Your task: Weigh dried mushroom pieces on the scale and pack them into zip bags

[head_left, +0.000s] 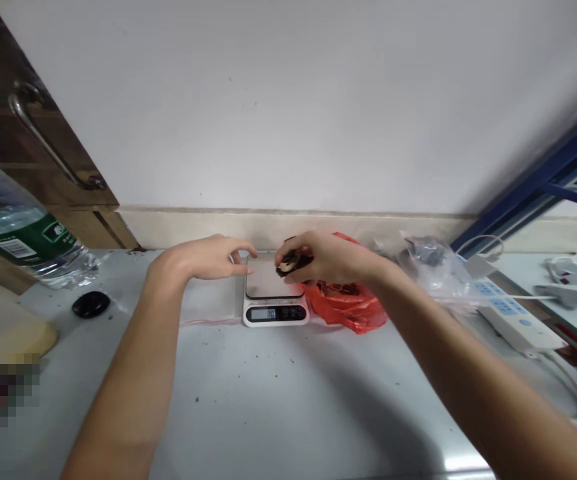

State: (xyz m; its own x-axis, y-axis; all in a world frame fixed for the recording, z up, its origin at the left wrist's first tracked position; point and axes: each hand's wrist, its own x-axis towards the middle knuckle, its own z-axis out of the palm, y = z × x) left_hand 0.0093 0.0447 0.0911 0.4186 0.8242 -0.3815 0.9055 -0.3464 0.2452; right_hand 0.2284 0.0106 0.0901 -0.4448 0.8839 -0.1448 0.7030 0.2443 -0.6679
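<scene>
A white kitchen scale (275, 313) with a lit display, seemingly showing zeros, rests on the table in front of me. My right hand (315, 259) is closed around a dark brown piece with a cream underside, which looks like a dried mushroom (288, 265), over the right part of the weighing plate (263, 283). Beside the scale's left edge, my left hand (221, 257) holds nothing, its thumb and fingers apart. Right of the scale lies a red plastic bag (363, 319) with more dark dried pieces (338, 289) in its mouth, partly behind my right wrist.
A clear plastic bag (205, 300) lies left of the scale. Farther left are a black oval object (91, 304) and a large water bottle (33, 233). To the right are clear plastic packaging (433, 263), a power strip (513, 313) and a blue metal frame (523, 180). Small crumbs dot the table (248, 413).
</scene>
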